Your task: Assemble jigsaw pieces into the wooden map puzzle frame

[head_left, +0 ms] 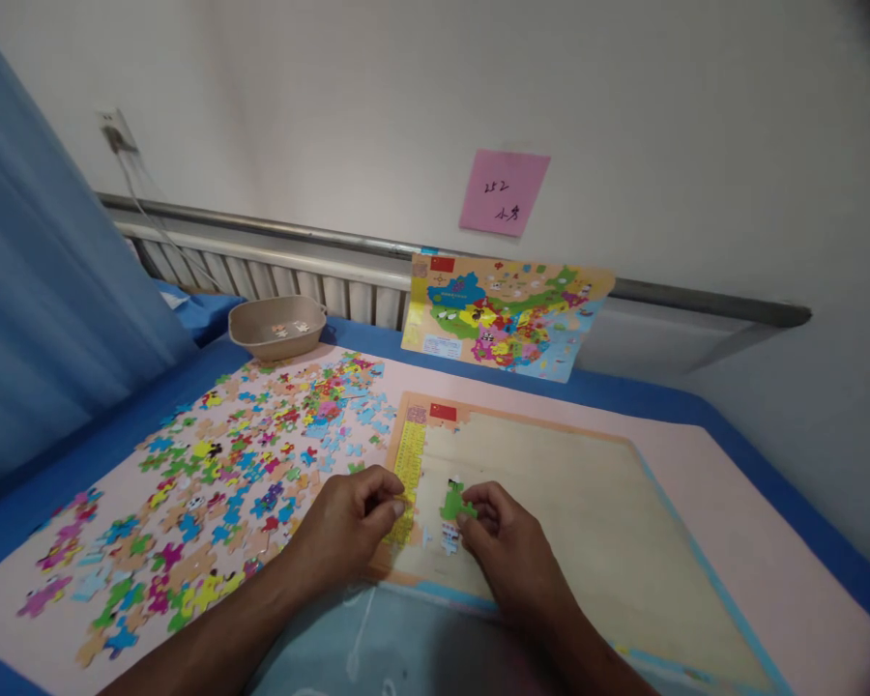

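Observation:
My right hand point(504, 536) is over the left part of the puzzle board point(587, 512), its thumb and fingers pinched at the edge of a green puzzle piece point(452, 503). Just below that piece lie pale blue-and-white pieces point(449, 537). My left hand point(359, 512) rests by the yellow printed strip point(411, 464) at the board's left border, thumb and forefinger drawn together; whether anything is between them is hidden. Joined pieces with a red flag point(443, 413) fill the board's upper left corner.
Many loose puzzle pieces point(239, 464) spread over the pink sheet on the left. Behind them stands a beige basket point(275, 338) with a few pieces inside. A colourful map picture point(507, 314) leans against the wall rail point(710, 302). A blue curtain point(50, 222) hangs at left.

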`<state>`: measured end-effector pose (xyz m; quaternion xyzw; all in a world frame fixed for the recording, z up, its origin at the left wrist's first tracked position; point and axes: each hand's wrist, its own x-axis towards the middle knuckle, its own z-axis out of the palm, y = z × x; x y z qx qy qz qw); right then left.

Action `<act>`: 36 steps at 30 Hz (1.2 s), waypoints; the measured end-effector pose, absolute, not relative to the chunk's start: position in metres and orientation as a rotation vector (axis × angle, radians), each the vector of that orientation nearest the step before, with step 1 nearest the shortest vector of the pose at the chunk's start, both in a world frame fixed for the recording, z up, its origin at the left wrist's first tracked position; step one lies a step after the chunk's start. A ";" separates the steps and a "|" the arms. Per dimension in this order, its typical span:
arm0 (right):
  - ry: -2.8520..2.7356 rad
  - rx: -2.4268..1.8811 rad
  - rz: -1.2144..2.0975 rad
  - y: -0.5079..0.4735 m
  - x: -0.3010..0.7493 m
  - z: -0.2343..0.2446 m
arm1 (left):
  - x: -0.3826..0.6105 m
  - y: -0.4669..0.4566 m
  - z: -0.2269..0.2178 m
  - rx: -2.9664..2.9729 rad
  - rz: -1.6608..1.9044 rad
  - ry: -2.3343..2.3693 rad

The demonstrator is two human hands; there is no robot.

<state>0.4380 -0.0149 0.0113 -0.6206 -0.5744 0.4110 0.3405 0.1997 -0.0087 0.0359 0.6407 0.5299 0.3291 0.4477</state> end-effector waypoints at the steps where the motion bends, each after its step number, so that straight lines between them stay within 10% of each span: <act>1: -1.538 -1.638 1.033 -0.015 0.439 0.012 | 0.200 -0.009 0.036 1.596 0.808 1.312; 36: -2.369 -1.408 0.396 -0.019 0.455 0.003 | 0.201 -0.010 0.028 1.701 0.717 1.338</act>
